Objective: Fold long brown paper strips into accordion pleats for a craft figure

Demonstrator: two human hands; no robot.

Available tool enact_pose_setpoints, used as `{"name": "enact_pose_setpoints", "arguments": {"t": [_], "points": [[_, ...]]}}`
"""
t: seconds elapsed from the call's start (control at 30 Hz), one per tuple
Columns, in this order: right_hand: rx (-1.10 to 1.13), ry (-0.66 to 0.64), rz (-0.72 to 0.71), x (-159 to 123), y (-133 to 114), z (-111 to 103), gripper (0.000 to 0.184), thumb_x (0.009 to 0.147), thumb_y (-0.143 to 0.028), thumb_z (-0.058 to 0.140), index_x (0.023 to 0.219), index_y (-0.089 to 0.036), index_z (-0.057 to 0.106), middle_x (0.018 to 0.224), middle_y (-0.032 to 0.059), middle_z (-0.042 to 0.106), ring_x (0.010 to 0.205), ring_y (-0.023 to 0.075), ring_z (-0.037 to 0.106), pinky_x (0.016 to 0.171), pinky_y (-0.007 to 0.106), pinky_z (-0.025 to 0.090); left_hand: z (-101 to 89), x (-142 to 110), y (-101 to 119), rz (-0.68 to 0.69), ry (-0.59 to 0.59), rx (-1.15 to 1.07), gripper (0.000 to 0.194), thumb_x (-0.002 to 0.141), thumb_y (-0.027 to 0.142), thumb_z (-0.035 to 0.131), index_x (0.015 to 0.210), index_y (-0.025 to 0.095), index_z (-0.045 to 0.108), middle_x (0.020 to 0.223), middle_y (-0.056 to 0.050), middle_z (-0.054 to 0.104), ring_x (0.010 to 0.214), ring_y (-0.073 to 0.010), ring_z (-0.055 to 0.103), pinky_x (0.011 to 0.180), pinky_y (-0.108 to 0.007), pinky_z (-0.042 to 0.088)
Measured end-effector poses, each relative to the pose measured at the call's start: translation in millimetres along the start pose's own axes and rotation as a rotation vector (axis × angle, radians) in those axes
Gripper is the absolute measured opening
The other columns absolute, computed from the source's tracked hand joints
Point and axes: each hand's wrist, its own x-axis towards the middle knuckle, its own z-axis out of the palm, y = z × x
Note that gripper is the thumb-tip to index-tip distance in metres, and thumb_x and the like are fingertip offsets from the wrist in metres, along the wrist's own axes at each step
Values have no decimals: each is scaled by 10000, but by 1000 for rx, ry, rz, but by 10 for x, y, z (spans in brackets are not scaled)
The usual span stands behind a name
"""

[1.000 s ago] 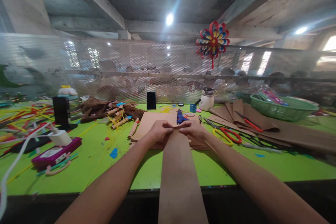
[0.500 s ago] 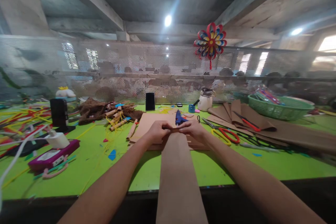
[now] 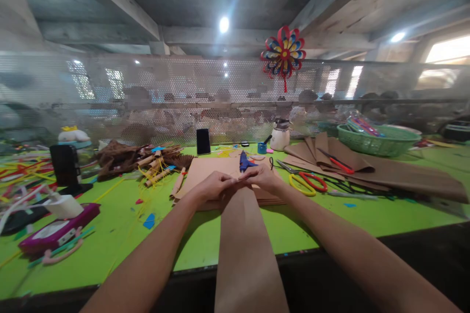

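A long strip of brown paper point(image 3: 246, 249) runs from the table's middle down past the front edge toward me. Its far end is pinched between my left hand point(image 3: 215, 187) and my right hand point(image 3: 262, 178), whose fingertips almost meet there. Both hands are closed on the paper, and the gripped edge is partly hidden behind the fingers. Beneath and beyond them lies a stack of brown paper sheets point(image 3: 201, 173). Just past my right hand a blue glue gun point(image 3: 243, 161) rests on the stack.
Yellow-handled scissors point(image 3: 301, 185) and red-handled scissors point(image 3: 314, 181) lie to the right, near folded brown paper point(image 3: 404, 168) and a green basket point(image 3: 382, 141). On the left are a purple power strip point(image 3: 58, 230), a phone on a stand point(image 3: 65, 166) and rolled paper pieces point(image 3: 154, 176). A mesh partition point(image 3: 176, 88) stands behind.
The view has swung slightly right, so the table things sit further left. Both hands keep hold of the paper strip, with the fingers shifted a little at its far end.
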Motion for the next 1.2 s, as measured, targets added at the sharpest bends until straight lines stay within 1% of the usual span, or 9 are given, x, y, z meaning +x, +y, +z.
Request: {"name": "enact_pose_setpoints", "arguments": {"t": [0.27, 0.37, 0.43, 0.53, 0.6, 0.73, 0.93, 1.07, 1.2], "points": [[30, -1, 20, 6, -9, -5, 231, 541, -285, 716, 722, -141, 716, 639, 33, 656, 594, 134, 555, 607, 265, 447, 21, 28, -7, 15, 52, -65, 369, 693, 456, 554, 723, 111, 683, 594, 10, 551, 557, -102, 387, 551, -208, 294], [11, -74, 40, -25, -84, -40, 252, 575, -267, 686, 791, -140, 712, 716, 38, 665, 657, 140, 564, 655, 269, 440, 27, 19, -2, -30, 52, -105, 376, 668, 461, 582, 714, 103, 688, 561, 8, 539, 532, -95, 369, 520, -206, 278], [35, -154, 76, -49, -162, -64, 332, 580, -249, 674, 895, -148, 692, 769, 32, 660, 703, 140, 564, 674, 263, 431, 28, 6, 5, -50, 53, -132, 374, 660, 459, 594, 717, 103, 692, 548, 5, 537, 519, -92, 361, 503, -205, 268], [31, -212, 140, -72, -271, -79, 378, 610, -288, 658, 970, -171, 659, 805, 18, 641, 740, 136, 549, 645, 235, 414, 24, -3, -4, -35, 36, -175, 361, 680, 443, 583, 779, 116, 696, 590, -7, 569, 541, -100, 391, 515, -206, 293], [-59, -205, 147, -70, -293, -71, 293, 662, -369, 625, 854, -155, 678, 732, 15, 619, 680, 123, 524, 583, 213, 386, 21, 6, -23, -27, 34, -169, 349, 694, 431, 569, 807, 125, 693, 612, -10, 581, 551, -105, 404, 525, -210, 308], [-224, -156, 85, -33, -180, -41, 359, 699, -464, 583, 643, -114, 645, 544, -6, 521, 513, 82, 416, 479, 205, 293, 27, 33, -33, -29, 78, -82, 311, 692, 400, 561, 739, 116, 680, 554, 5, 544, 514, -96, 383, 509, -212, 297], [-234, -64, 11, 9, -34, -64, 310, 681, -425, 614, 685, -121, 678, 558, -3, 544, 527, 94, 431, 487, 213, 306, 40, 13, 82, -34, 116, -62, 279, 678, 377, 563, 723, 116, 649, 564, 1, 549, 509, -106, 429, 517, -224, 327], [-219, -9, -26, 0, -91, -76, 274, 673, -385, 631, 727, -127, 703, 631, 27, 623, 581, 127, 501, 530, 226, 369, 37, -17, 116, -42, 79, -181, 359, 702, 452, 546, 812, 127, 650, 657, -13, 581, 552, -107, 434, 533, -224, 325], [-229, 9, -69, -8, -168, -55, 251, 675, -358, 630, 726, -125, 708, 691, 52, 667, 614, 146, 546, 568, 236, 412, 41, -22, 95, -70, 65, -206, 426, 728, 516, 500, 707, 111, 633, 565, 12, 511, 522, -96, 383, 501, -213, 283]]}}
